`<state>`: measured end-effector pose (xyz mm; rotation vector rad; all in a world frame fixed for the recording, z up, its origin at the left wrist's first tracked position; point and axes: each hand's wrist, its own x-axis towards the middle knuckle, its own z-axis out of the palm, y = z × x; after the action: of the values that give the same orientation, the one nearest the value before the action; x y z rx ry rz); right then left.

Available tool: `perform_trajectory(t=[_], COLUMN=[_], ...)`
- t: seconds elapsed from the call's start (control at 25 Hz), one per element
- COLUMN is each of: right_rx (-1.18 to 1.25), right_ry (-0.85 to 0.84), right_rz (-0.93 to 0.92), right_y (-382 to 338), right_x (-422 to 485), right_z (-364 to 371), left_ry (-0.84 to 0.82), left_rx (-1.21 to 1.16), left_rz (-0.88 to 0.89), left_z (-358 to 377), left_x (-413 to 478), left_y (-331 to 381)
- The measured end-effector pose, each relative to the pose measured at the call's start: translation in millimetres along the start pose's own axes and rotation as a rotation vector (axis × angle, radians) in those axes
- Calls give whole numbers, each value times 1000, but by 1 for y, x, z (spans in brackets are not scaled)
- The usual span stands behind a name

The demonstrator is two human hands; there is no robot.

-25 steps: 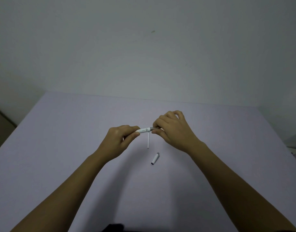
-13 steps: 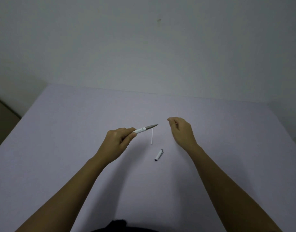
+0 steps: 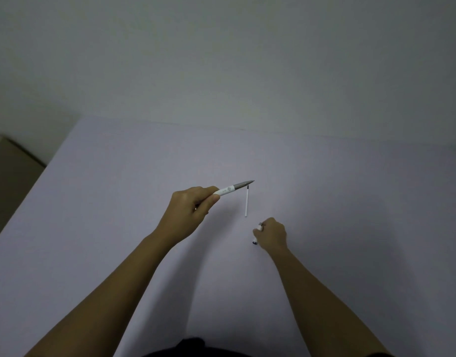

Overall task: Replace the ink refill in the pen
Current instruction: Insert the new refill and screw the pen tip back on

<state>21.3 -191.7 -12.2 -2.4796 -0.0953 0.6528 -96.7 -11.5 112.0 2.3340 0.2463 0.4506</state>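
Note:
My left hand (image 3: 189,210) grips a white pen (image 3: 233,188) with a grey tip section, held above the table and pointing up to the right. A thin white ink refill (image 3: 246,202) with a dark tip lies on the table just below the pen's tip. My right hand (image 3: 272,234) is down on the table with its fingers closed around the white pen cap (image 3: 258,234); only the cap's two ends show past the fingers.
The work surface is a pale lilac table (image 3: 118,202) against a plain wall. Its left edge drops off beside a beige object (image 3: 10,176) on the floor side.
My right hand let go of the pen's tip, moved down toward me and closed on the cap lying on the table. My left hand keeps holding the pen.

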Motion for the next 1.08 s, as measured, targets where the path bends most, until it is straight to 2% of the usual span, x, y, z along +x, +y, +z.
perform_trajectory(t=[0.08,0.2,0.32,0.4,0.52,1.08], right_rx=[103,566,1008,1145,1193,1123], right_ry=[4,17,-1,-18,-88,-222], right_rz=[56,109,33,-40,-127,-256], right_y=[-2,-14,-37,-52,-66,-86], right_x=[6,13,13,9,1,-25], right_z=[-5,-25,-54,-73,-86,-79], left_ry=[-7,-20,-17,-7,11,75], left_rx=[-7,-18,-32,-49,-56,-71], left_rz=[-13,-39,-93,-114,-113,-55], left_z=[2,7,12,15,18,20], left_x=[-1,-6,-10,-10,-8,3], left_y=[-3,-10,-16,-17,-15,-1])
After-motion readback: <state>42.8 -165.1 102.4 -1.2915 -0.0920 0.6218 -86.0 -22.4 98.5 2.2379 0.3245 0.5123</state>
